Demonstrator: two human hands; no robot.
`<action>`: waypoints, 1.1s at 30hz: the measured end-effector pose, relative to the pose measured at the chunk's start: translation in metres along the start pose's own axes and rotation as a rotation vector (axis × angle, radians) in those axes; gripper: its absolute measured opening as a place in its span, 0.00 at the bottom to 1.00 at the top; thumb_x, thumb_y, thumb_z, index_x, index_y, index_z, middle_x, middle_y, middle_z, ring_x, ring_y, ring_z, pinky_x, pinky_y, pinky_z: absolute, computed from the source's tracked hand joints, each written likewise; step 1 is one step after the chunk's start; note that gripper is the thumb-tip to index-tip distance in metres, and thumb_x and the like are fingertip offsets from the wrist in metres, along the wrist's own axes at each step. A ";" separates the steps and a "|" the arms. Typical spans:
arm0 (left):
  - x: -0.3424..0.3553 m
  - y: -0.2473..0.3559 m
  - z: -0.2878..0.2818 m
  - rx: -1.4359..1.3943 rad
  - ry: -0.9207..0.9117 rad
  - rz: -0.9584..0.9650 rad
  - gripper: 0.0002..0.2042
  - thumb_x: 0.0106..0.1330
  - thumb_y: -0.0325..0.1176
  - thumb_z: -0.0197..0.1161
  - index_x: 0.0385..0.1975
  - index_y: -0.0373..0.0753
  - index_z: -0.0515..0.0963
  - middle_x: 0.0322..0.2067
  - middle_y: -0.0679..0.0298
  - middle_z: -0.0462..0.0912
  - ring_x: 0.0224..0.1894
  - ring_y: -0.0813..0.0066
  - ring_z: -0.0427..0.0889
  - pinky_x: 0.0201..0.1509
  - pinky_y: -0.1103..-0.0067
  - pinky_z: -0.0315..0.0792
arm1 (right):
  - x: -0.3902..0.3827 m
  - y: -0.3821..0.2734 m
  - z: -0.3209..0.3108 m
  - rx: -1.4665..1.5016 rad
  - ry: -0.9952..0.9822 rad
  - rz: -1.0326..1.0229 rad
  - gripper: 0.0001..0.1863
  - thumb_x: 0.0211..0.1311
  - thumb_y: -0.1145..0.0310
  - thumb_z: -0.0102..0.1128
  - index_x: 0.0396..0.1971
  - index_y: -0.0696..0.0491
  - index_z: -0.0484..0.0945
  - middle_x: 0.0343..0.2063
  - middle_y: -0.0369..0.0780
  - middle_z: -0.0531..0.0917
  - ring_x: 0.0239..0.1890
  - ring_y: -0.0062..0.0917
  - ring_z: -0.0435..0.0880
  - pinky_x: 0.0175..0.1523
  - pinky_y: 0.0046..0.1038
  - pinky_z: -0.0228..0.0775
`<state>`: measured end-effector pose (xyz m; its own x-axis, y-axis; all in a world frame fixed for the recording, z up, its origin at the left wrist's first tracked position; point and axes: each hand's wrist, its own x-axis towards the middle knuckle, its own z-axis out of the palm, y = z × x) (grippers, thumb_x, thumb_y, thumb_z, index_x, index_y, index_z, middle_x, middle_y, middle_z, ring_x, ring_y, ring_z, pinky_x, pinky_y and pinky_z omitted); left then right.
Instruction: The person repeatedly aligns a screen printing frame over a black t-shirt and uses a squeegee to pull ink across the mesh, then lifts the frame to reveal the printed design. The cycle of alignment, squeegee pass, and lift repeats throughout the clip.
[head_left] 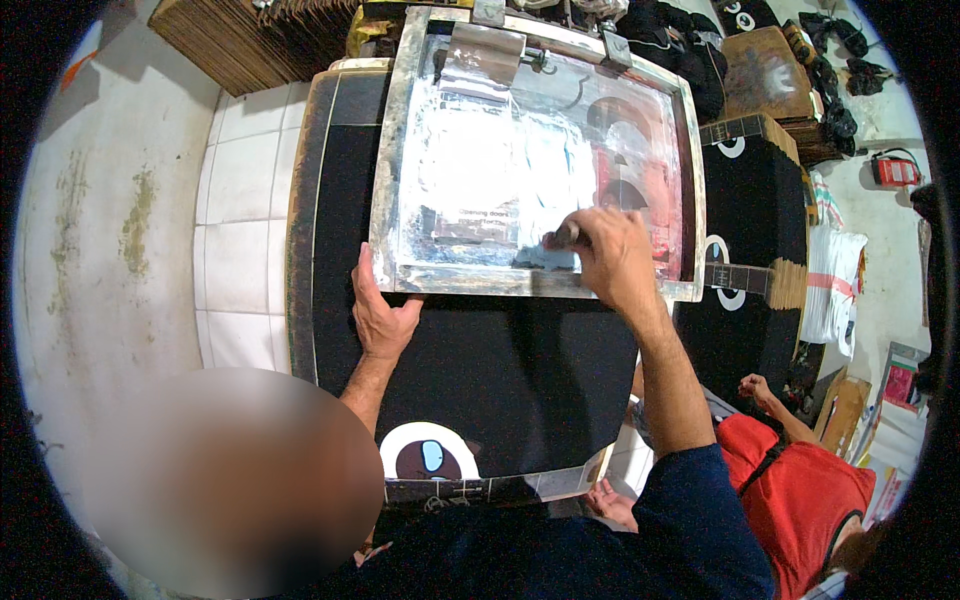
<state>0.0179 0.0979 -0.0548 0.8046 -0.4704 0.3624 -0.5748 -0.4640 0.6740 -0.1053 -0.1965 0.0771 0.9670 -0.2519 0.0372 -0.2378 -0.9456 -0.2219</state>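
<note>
A framed printing screen (538, 283) with worn pale edges lies tilted over a black cloth (470, 370); its mesh is smeared with glossy white and pinkish patches. At the screen's near left corner my left hand (383, 318) grips the frame, one finger stretched up along its side. My right hand (617, 258) is over the near part of the mesh, fingers closed round a short grey-brown tool with a rounded end (566, 235). The tool's lower part is blurred, so its kind is unclear. A printed cartoon eye (430, 455) shows on the cloth nearer to me.
Metal clamps (617, 50) hold the screen's far edge. Right of it lie more black cloths with eye prints (732, 290). Stacked brown boards (250, 40) stand far left. A person in red (800, 490) is at the lower right; another hand (612, 503) shows near the cloth's edge.
</note>
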 end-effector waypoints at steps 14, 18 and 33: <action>-0.001 0.001 0.002 0.043 -0.008 -0.013 0.53 0.55 0.32 0.80 0.76 0.37 0.47 0.57 0.44 0.71 0.59 0.46 0.78 0.59 0.57 0.77 | 0.185 0.099 0.022 -0.047 0.025 -0.004 0.22 0.50 0.62 0.75 0.48 0.48 0.83 0.38 0.46 0.89 0.43 0.46 0.88 0.48 0.49 0.78; -0.003 -0.002 0.003 0.010 -0.001 -0.030 0.53 0.55 0.32 0.80 0.76 0.38 0.48 0.57 0.44 0.72 0.59 0.46 0.78 0.59 0.57 0.78 | 0.121 0.068 0.034 0.036 0.211 0.057 0.13 0.52 0.65 0.74 0.38 0.50 0.85 0.36 0.43 0.88 0.43 0.45 0.86 0.44 0.48 0.75; 0.003 0.018 -0.014 -0.210 0.047 -0.126 0.51 0.49 0.26 0.80 0.75 0.38 0.56 0.69 0.49 0.69 0.69 0.49 0.71 0.73 0.64 0.66 | -0.045 -0.027 0.040 0.057 0.438 0.045 0.12 0.57 0.68 0.69 0.41 0.51 0.81 0.36 0.42 0.78 0.41 0.39 0.78 0.50 0.40 0.67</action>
<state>0.0115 0.0986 -0.0328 0.8768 -0.3808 0.2936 -0.4302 -0.3483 0.8328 -0.1384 -0.1511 0.0424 0.8230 -0.3676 0.4331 -0.2617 -0.9220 -0.2852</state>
